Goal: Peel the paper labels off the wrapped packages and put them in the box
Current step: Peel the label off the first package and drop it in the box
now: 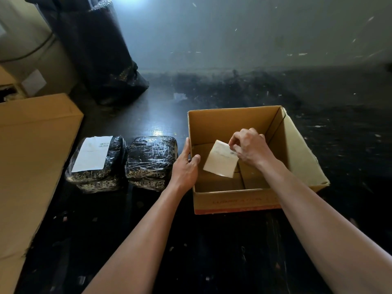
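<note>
- Left edge of the dark scuffed surface (212, 251): large closed brown cardboard carton (31, 145), standing apart from the work.
- Just right of it: black package wrapped in clear film (99, 175), with a white barcoded paper label (92, 154) on its top face, unpeeled. Judged next in line.
- Close beside that: second black film-wrapped package (151, 162), no label showing on top. Probably done.
- Left hand (186, 166): grips the left wall of the open brown cardboard box (233, 201), thumb inside, fingers outside. Likely bracing it against sliding.
- The box sits right of the surface's centre.
- Right hand (250, 147): fingertips pinch one corner of a peeled pale paper label (220, 159), which hangs inside the box opening, above its bottom. The corner hold presumably keeps adhesive off the fingers. Drop pending.
</note>
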Demonstrator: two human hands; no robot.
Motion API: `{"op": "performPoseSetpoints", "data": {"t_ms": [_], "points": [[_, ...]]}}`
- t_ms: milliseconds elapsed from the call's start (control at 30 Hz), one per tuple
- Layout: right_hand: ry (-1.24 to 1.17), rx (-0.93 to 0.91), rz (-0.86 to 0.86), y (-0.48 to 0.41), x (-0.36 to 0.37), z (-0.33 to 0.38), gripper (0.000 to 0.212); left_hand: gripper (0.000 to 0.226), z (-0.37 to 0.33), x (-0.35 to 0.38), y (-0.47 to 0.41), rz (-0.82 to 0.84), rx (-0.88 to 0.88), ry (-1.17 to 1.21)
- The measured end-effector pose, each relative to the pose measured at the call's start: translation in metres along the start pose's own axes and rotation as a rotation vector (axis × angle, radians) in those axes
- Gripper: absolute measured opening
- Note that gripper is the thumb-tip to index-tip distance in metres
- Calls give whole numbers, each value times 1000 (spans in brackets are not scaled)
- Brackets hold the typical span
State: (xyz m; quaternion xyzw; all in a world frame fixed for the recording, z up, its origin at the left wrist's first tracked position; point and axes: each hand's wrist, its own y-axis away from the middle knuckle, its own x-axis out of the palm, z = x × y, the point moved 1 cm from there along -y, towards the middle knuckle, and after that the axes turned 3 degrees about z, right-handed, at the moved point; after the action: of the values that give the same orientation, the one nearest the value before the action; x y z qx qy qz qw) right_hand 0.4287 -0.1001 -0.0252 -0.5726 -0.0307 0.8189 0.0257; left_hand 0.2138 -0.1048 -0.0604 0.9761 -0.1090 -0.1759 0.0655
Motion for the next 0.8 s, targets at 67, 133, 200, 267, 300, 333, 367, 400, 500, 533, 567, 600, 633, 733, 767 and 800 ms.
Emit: {"op": "performPoseSetpoints", "data": {"t_ms": [67,133,200,267,300,333,367,400,500,533,567,600,633,733,767,800], "points": [[1,10,23,0,1,-1,7,65,2,0,0,3,-5,-1],[-9,20,35,2,2,-3,5,66,3,1,0,-4,10,3],[-10,11,45,4,2,-4,6,66,4,2,1,-28,30,13],[-15,-7,42,6,1,-6,8,64,4,2,2,-36,29,16],[-18,-13,35,6,0,-7,8,63,3,2,2,-33,29,13],[-21,-14,27,6,0,-9,7,62,3,2,2,-29,32,9],[-24,-12,21,6,-1,-9,7,62,3,2,2,-24,33,4],[-28,-7,20,6,-2,-10,8,62,3,1,2,-19,34,-1],[-38,2,33,6,-5,-11,17,62,3,0,2,-15,27,-18],[-39,1,31,6,-5,-10,19,63,3,0,1,-17,26,-27],[-42,4,26,7,-5,-10,19,63,3,0,1,-18,28,-37],[-46,9,23,8,-5,-9,18,63,2,0,1,-20,29,-47],[-50,14,21,8,-5,-9,17,63,3,0,1,-20,31,-56],[-59,12,25,9,-5,-9,10,63,4,0,1,-16,34,-65],[-62,4,29,9,-6,-9,8,63,5,0,1,-18,37,-67],[-64,0,33,10,-6,-8,7,62,5,0,1,-21,39,-70]]}}
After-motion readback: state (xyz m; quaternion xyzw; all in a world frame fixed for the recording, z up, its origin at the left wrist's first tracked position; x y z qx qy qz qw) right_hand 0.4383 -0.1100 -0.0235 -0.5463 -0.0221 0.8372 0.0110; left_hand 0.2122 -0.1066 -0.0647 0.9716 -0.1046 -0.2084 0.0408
